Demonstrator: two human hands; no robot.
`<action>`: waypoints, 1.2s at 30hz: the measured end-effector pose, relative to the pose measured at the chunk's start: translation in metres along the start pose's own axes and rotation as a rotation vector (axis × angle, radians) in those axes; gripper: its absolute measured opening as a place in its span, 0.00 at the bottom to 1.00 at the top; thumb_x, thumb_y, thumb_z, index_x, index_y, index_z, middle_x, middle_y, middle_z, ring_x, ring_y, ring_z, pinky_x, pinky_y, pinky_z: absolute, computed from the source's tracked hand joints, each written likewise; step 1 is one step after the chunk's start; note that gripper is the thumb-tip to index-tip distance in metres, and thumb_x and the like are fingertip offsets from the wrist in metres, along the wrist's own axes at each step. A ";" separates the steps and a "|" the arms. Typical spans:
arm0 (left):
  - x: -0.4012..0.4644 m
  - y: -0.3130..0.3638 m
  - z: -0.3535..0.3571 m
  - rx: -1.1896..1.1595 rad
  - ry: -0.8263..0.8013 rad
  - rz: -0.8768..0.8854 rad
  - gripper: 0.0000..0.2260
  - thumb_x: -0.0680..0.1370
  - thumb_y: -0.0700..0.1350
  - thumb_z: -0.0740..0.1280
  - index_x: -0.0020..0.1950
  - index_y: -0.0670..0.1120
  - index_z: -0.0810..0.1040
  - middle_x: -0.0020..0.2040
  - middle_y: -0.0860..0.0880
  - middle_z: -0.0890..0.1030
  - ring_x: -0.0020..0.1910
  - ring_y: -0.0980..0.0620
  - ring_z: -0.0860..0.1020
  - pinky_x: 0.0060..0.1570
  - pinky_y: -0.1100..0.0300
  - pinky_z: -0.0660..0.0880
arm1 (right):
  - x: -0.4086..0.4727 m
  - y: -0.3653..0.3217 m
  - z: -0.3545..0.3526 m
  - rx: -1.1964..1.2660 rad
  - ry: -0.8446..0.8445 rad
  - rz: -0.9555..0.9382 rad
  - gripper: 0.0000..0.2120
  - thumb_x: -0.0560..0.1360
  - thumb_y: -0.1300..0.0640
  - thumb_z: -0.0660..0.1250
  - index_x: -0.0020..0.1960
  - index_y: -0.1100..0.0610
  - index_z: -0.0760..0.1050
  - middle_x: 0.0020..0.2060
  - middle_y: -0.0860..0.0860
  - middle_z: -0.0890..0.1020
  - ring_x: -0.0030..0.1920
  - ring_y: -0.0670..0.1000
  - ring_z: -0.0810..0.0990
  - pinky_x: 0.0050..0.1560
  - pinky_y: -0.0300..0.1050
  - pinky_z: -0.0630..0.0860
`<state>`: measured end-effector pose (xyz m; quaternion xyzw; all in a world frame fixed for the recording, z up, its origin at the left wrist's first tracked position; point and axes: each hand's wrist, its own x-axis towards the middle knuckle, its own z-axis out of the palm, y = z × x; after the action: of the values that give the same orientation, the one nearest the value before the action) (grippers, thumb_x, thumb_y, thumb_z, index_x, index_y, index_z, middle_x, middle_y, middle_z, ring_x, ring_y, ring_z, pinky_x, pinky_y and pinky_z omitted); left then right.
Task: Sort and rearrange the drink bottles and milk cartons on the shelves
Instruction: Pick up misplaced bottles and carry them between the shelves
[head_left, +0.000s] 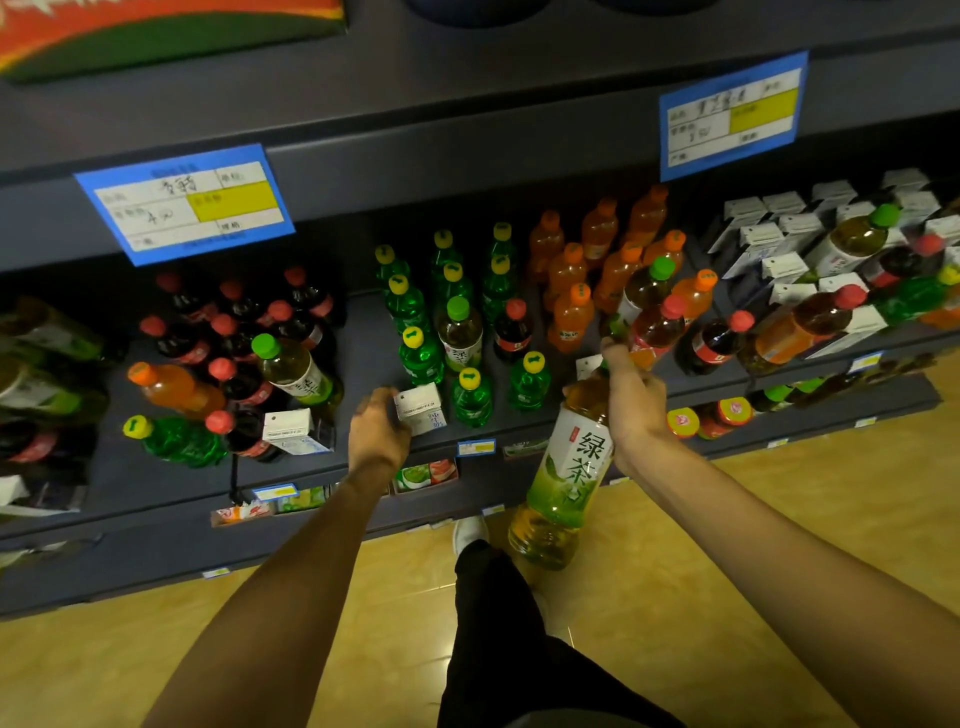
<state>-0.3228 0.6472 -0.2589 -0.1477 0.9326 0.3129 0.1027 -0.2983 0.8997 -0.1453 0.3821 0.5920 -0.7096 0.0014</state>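
My right hand (631, 397) grips the neck of a large green tea bottle (563, 478), which hangs tilted in front of the shelf edge. My left hand (376, 431) holds a white milk carton (421, 408) at the front of the middle shelf (363, 467). Upright green soda bottles (470, 397) stand just right of the carton. Orange soda bottles (571, 312) fill the space behind my right hand. A second milk carton (288, 428) sits further left among cola bottles (241, 434).
More white cartons (779, 249) are stacked at the right with tea and cola bottles lying across them. Blue price tags (187, 202) hang from the upper shelf. Lower shelves hold small packs (426, 475). The wooden floor (779, 519) lies below, with my leg and shoe in the middle.
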 end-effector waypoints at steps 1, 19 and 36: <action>0.004 0.000 0.001 0.027 -0.023 0.031 0.21 0.73 0.34 0.69 0.66 0.40 0.74 0.62 0.36 0.77 0.61 0.34 0.74 0.60 0.46 0.72 | 0.000 0.000 0.001 0.006 0.004 0.001 0.19 0.66 0.42 0.70 0.43 0.58 0.78 0.50 0.69 0.82 0.51 0.70 0.82 0.53 0.67 0.79; 0.018 -0.007 0.021 0.371 -0.170 0.087 0.19 0.78 0.41 0.65 0.68 0.38 0.67 0.66 0.37 0.69 0.63 0.34 0.70 0.60 0.43 0.70 | 0.003 -0.001 0.012 0.044 0.059 0.005 0.26 0.58 0.36 0.71 0.42 0.58 0.78 0.48 0.67 0.84 0.51 0.68 0.83 0.55 0.67 0.79; -0.072 0.021 -0.060 -0.810 -0.187 -0.177 0.08 0.75 0.41 0.73 0.51 0.41 0.77 0.48 0.42 0.84 0.45 0.49 0.83 0.39 0.64 0.80 | -0.042 -0.004 0.014 0.086 -0.097 -0.047 0.12 0.79 0.49 0.67 0.39 0.52 0.73 0.36 0.52 0.80 0.37 0.53 0.80 0.46 0.50 0.79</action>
<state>-0.2681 0.6419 -0.1799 -0.2268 0.7048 0.6560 0.1470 -0.2780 0.8699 -0.1189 0.3328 0.5691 -0.7519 -0.0029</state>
